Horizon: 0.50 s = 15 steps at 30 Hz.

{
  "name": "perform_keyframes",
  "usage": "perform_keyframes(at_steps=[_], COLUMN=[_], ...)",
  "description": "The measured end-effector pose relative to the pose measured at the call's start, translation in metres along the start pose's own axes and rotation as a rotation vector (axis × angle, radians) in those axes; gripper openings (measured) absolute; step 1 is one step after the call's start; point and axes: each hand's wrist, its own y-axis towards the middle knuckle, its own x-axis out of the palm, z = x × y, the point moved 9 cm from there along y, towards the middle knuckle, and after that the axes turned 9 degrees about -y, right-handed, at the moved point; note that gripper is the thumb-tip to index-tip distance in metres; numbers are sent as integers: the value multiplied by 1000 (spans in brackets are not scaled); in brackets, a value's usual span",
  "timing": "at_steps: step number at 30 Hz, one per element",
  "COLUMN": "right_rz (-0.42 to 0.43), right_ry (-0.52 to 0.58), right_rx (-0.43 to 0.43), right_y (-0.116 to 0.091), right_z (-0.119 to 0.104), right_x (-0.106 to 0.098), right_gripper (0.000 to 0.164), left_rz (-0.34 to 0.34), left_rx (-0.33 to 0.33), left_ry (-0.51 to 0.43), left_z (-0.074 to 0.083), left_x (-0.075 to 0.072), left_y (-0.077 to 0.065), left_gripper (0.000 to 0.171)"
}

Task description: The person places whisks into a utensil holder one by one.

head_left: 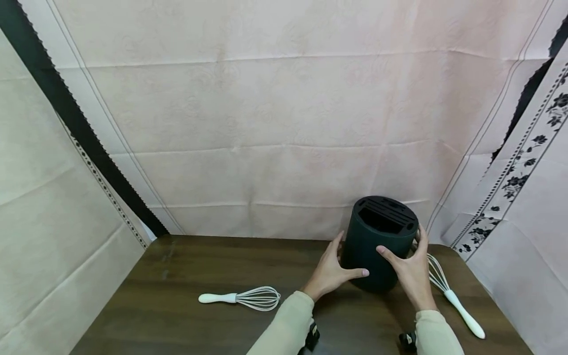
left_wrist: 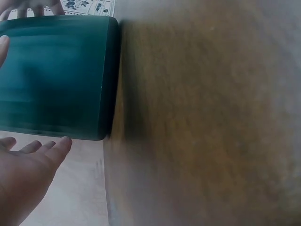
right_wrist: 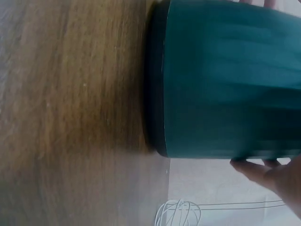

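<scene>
A dark green round knife block (head_left: 372,256), its black slotted top (head_left: 386,215) tilted toward the head camera, stands at the right part of the table between my two hands. My left hand (head_left: 330,271) holds its left side, thumb across the front and fingers along the side. On the other side my right hand (head_left: 412,276) grips it, thumb on the front and fingers reaching behind. In the left wrist view the block's base (left_wrist: 109,80) is right at the tabletop. The right wrist view shows right fingers (right_wrist: 254,170) against the green wall.
A white-handled whisk (head_left: 239,298) lies left of my left hand. Another whisk (head_left: 457,298) lies right of my right hand, its wires partly behind that hand. The brown wooden table (head_left: 177,276) meets a pale cloth backdrop (head_left: 266,123) behind and at both sides.
</scene>
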Motion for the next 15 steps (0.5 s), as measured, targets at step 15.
perform_keyframes(at_steps=[15], right_rz=[-157], right_ry=[87], right_rx=[-55], right_y=[-5], right_z=[-5], right_x=[15], right_gripper=[112], left_rz=[-22], left_rx=[197], left_ry=[-24], left_z=[19], left_x=[-12], left_y=[2], left_gripper=[123])
